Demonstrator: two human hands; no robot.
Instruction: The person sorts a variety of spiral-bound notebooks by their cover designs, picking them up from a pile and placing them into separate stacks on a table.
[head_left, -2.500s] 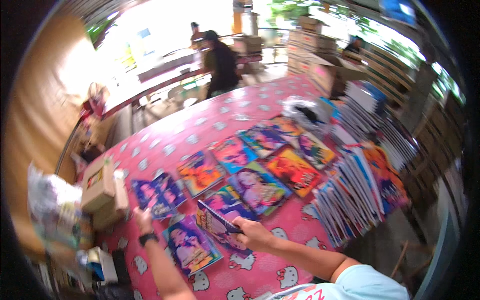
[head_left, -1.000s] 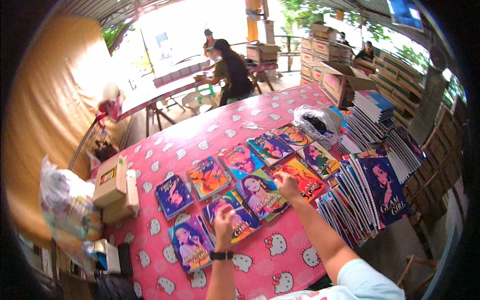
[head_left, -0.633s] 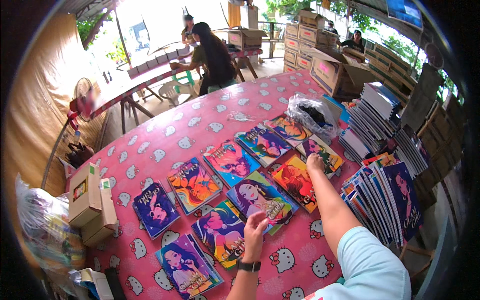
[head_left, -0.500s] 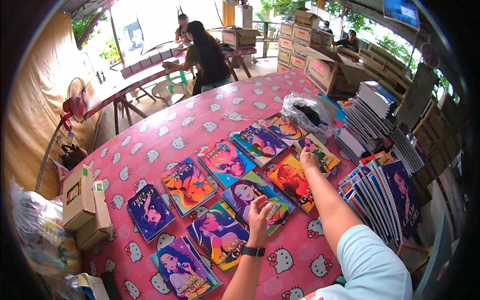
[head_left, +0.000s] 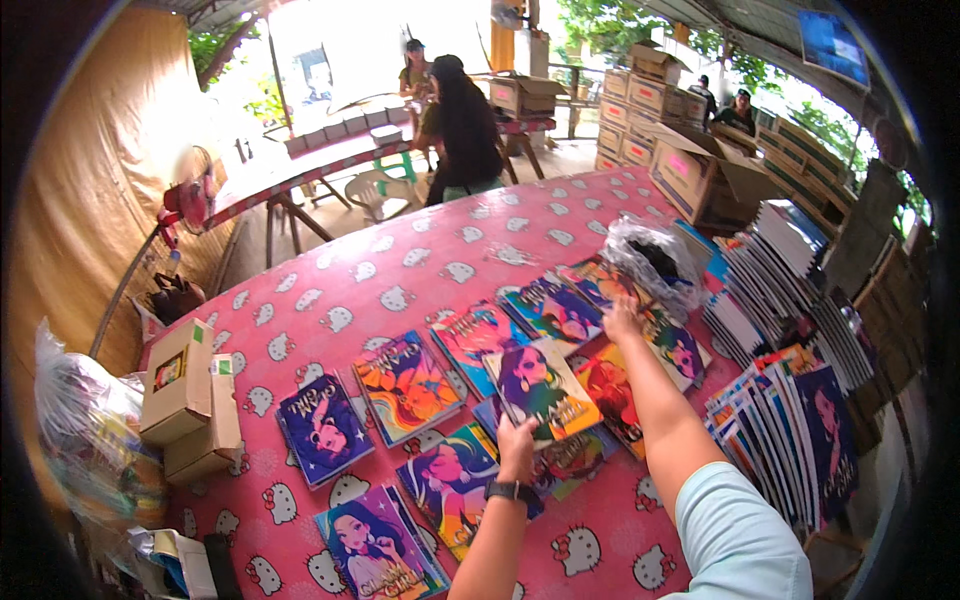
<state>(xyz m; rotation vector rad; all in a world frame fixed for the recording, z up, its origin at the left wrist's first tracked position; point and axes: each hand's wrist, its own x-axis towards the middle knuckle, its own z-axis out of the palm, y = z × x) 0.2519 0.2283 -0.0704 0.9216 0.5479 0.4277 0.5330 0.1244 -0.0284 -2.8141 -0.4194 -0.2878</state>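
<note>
My left hand point(head_left: 516, 447) grips the lower left corner of a cream spiral notebook point(head_left: 545, 388) with a green-haired figure on its cover. It is raised over other notebooks and partly hides them. My right hand point(head_left: 622, 320) reaches to the far row, fingers extended at the near edge of an orange-and-yellow notebook point(head_left: 598, 279). Beside that forearm lie a red-and-yellow notebook point(head_left: 610, 385) and another illustrated notebook point(head_left: 684, 352). Leftward, in rows, are a navy notebook point(head_left: 323, 428), an orange one point(head_left: 407, 385), a pink one point(head_left: 470, 335) and a purple one point(head_left: 378, 548).
Stacked spiral notebooks point(head_left: 765, 280) and a fanned pile point(head_left: 765, 430) stand at the right. A clear plastic bag point(head_left: 655, 262) and an open carton point(head_left: 710, 180) lie beyond. Small brown boxes point(head_left: 180, 395) sit at the left edge. Several people are farther back, one seated at another table point(head_left: 462, 135).
The cream notebook has been lifted from the right side and is now in my left hand, over the middle notebooks. My right hand has moved to the orange-and-yellow notebook. The view has shifted slightly.
</note>
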